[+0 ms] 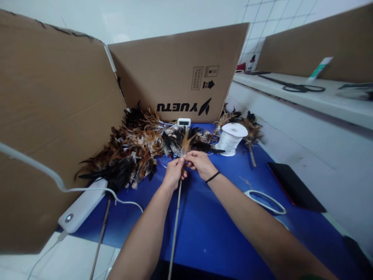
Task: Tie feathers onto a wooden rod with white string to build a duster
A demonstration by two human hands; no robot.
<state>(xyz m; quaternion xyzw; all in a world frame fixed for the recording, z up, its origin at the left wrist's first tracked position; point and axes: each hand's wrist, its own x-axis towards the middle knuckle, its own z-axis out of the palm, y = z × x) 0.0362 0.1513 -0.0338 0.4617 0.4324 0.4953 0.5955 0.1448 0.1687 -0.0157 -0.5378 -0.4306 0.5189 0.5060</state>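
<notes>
My left hand (174, 172) is closed around the top of a thin wooden stick (175, 229) that runs down toward me. My right hand (199, 162), with a black band on its wrist, pinches a small tuft of brown feathers (185, 144) against the stick's tip. The two hands touch each other over the blue mat (210, 229). A big heap of black and brown feathers (131, 151) lies just behind and left of them. A spool of white thread (231, 139) stands right of the hands.
Cardboard walls (52, 124) enclose the left and back. A white power bank (81, 206) with a cable lies at the left, beside a second stick (100, 239). A dark phone (295, 187) and a white loop (265, 201) lie at the right. Scissors (303, 88) rest on the neighbouring shelf.
</notes>
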